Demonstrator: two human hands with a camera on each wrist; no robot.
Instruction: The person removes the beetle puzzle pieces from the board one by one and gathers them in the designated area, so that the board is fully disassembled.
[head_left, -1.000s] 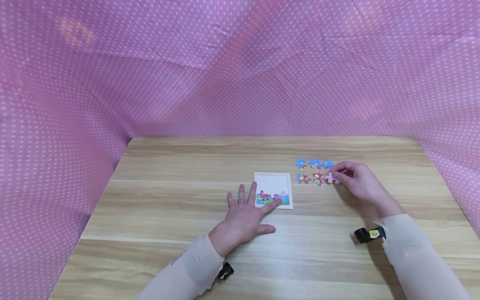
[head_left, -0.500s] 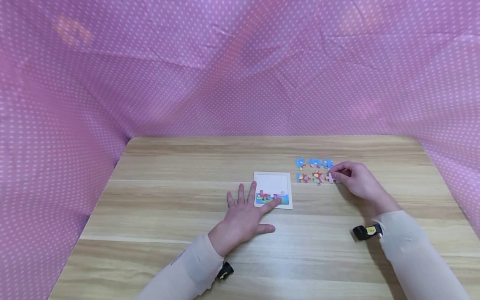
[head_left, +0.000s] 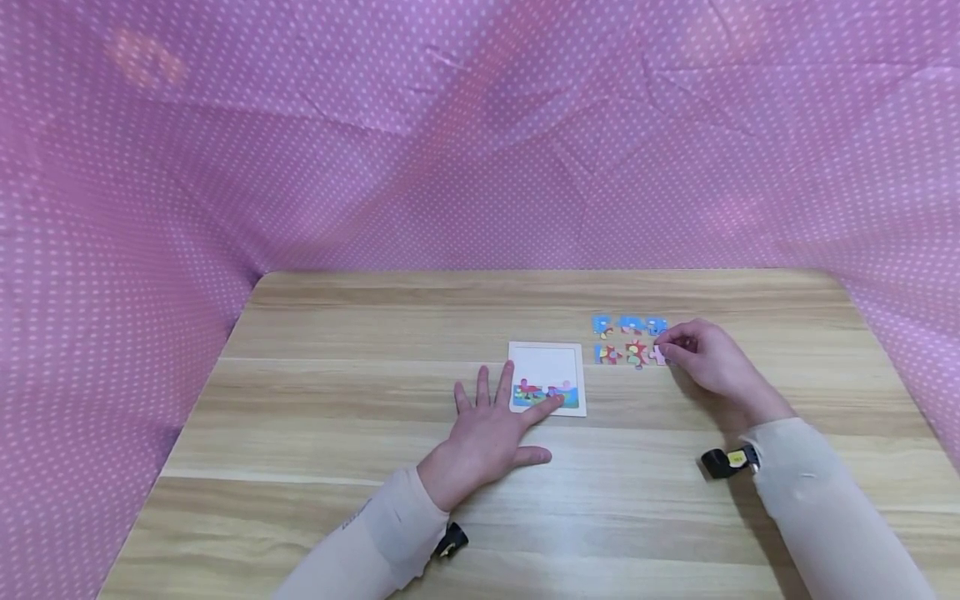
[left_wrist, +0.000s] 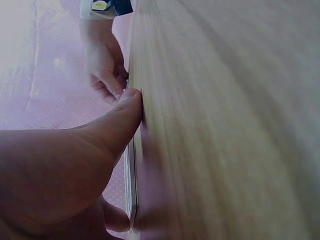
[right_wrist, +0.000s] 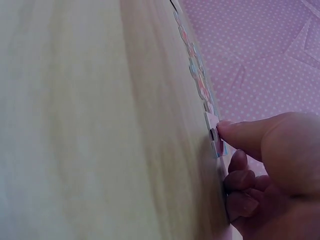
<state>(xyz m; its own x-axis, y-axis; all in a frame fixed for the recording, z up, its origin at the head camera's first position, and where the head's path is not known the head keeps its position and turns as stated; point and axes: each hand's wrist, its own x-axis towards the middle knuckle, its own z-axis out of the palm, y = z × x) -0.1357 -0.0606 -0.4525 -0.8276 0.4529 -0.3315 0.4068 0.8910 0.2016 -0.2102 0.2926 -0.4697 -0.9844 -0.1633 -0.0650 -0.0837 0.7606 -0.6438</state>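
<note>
A white puzzle tray [head_left: 546, 360] lies mid-table, its bottom row filled with joined pieces that show a blue, green and red picture. My left hand [head_left: 483, 442] is spread flat, with the index finger across the filled row and the middle finger at the tray's left edge. Farther right, my right hand [head_left: 705, 358] pinches a pink puzzle piece [head_left: 658, 355] between thumb and fingers, partly hiding it. In the right wrist view the thumb presses on this pink piece [right_wrist: 212, 122], low at the tabletop, beside the other pieces.
Several loose puzzle pieces lie in two rows right of the tray: blue ones [head_left: 632, 323] behind, and red and yellow ones [head_left: 636, 354] in front. The wooden table [head_left: 337, 400] ends at the back against a pink dotted cloth [head_left: 480, 167].
My right hand has shifted slightly left and covers more of the pink puzzle piece. The left hand and the tray have stayed in place.
</note>
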